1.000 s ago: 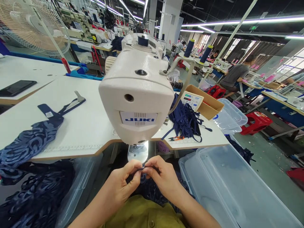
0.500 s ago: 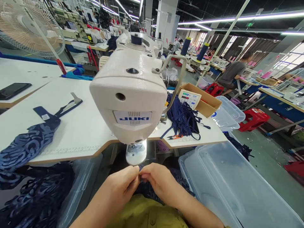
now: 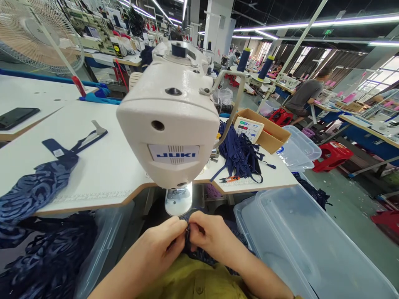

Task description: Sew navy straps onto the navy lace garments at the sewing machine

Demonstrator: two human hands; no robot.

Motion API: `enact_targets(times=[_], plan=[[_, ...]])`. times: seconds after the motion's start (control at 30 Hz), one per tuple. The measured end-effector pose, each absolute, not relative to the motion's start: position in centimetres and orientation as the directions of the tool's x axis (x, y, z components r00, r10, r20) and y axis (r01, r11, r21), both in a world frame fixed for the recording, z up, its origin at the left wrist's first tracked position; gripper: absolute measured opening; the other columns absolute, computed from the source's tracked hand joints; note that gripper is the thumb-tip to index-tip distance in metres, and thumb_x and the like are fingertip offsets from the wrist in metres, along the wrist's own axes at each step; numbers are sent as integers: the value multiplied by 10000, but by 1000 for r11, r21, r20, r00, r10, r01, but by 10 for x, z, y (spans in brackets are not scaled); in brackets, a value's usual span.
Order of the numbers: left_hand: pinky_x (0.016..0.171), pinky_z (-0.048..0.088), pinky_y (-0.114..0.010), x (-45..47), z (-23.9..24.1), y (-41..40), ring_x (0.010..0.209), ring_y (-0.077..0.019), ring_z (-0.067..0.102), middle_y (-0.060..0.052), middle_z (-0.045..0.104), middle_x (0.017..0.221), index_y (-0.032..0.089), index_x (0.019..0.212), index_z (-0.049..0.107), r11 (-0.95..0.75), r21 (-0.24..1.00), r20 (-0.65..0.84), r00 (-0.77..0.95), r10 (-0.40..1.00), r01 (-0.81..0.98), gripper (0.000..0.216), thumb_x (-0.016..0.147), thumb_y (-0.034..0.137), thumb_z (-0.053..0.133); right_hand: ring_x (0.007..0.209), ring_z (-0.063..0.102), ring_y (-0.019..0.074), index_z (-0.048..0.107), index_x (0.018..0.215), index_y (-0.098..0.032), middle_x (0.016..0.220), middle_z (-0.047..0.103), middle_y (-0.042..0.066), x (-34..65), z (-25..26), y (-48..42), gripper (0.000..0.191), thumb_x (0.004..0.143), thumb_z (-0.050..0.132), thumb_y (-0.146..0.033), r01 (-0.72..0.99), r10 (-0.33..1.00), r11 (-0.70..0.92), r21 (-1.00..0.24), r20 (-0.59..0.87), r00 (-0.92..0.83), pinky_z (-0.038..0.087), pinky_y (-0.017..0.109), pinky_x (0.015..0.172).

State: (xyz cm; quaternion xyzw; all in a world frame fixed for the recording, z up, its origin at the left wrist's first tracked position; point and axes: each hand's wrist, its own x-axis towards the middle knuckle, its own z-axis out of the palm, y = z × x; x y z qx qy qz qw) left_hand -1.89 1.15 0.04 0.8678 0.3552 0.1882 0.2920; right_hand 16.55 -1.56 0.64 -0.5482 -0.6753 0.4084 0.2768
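Note:
In front of the sewing machine [image 3: 168, 124], close to my lap, both hands meet over dark navy fabric [image 3: 188, 244]. My left hand [image 3: 165, 243] is closed, thumb and forefinger pinching the fabric's edge. Just right of it, my right hand [image 3: 212, 238] is pinched at the same spot, its fingers curled in; the exact bit it grips is partly hidden. More of the dark cloth spreads beneath my hands and across my lap. The round plate [image 3: 178, 202] under the machine head lies just beyond my fingertips.
Bundled blue patterned fabric [image 3: 40, 182] lies on the left of the white table [image 3: 106, 174]. Navy straps [image 3: 235, 149] and orange-handled snips [image 3: 230, 179] lie right of the machine. Plastic bins [image 3: 299, 232] flank me; a phone [image 3: 18, 118] rests at far left. A co-worker [image 3: 305, 95] sits at right.
My right hand has shifted slightly to the right and its fingers have curled more. The two hands are a little further apart, with more navy fabric showing between them.

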Motion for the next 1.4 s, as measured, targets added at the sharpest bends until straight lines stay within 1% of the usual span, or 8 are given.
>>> enact_targets(times=[0.13, 0.3, 0.53, 0.77, 0.87, 0.97, 1.07, 1.4], plan=[[624, 449, -174, -20, 5, 11, 660, -90, 556, 3, 576, 789, 212, 773, 548, -570, 684, 119, 701, 703, 455, 207, 907, 220, 390, 437, 599, 78, 445, 794, -224, 514, 493, -102, 160, -5, -13, 82, 854, 441, -168, 327, 981, -94, -940, -144, -131, 325, 120, 375], [807, 496, -220, -28, 2, 12, 870, -126, 625, -64, 607, 1164, 228, 825, 630, -633, 681, 263, 684, 681, 368, 162, 879, 212, 477, 358, 468, 47, 446, 931, -226, 588, 508, -102, 168, -3, -7, 43, 919, 416, -254, 104, 908, -226, -969, -248, -337, 299, 128, 342], [733, 513, -222, -27, 3, 14, 829, -136, 626, -26, 660, 912, 214, 743, 513, -312, 890, 109, 508, 854, 334, 171, 864, 335, 517, 711, 534, 101, 546, 1105, -235, 797, 555, -37, 183, 23, -3, 308, 843, 647, -360, 346, 952, 145, -927, 35, -304, 429, 198, 620], [741, 522, -232, -26, -4, 13, 812, -138, 632, -20, 686, 897, 204, 698, 512, -80, 965, -19, 372, 928, 249, 251, 808, 400, 625, 915, 551, 177, 605, 945, -231, 939, 624, 30, 179, 15, -4, 84, 897, 602, -300, 592, 854, 490, -639, 486, -182, 413, 340, 875], [734, 531, -230, -24, -4, 10, 798, -137, 646, -16, 704, 899, 204, 682, 517, -54, 971, -21, 310, 951, 232, 263, 786, 404, 652, 874, 560, 180, 626, 897, -239, 879, 632, 32, 175, 2, -11, 140, 942, 521, -321, 556, 807, 504, -661, 590, -29, 417, 335, 844], [726, 537, -232, -19, -3, 8, 784, -138, 653, -16, 710, 879, 203, 666, 522, -97, 973, 32, 295, 955, 210, 252, 789, 382, 650, 822, 583, 183, 644, 974, -244, 877, 652, 40, 166, -13, -18, 297, 959, 435, -454, 403, 896, 429, -808, 438, -76, 452, 306, 759], [732, 540, -235, -13, -3, 6, 794, -140, 659, -18, 712, 873, 202, 668, 523, -188, 962, 123, 301, 946, 198, 206, 800, 315, 633, 897, 590, 199, 634, 1056, -242, 991, 632, 55, 154, -26, -22, 377, 846, 587, -551, 278, 945, 312, -908, 328, 11, 479, 307, 786], [712, 513, -156, -7, -7, -3, 778, -81, 657, 32, 668, 861, 241, 804, 548, -595, 732, 544, 241, 803, 332, 132, 802, 124, 610, 759, 626, 150, 658, 830, -282, 814, 644, 2, 141, -38, -19, 47, 873, 644, -267, 88, 825, 521, -849, 528, 203, 506, 285, 710]])
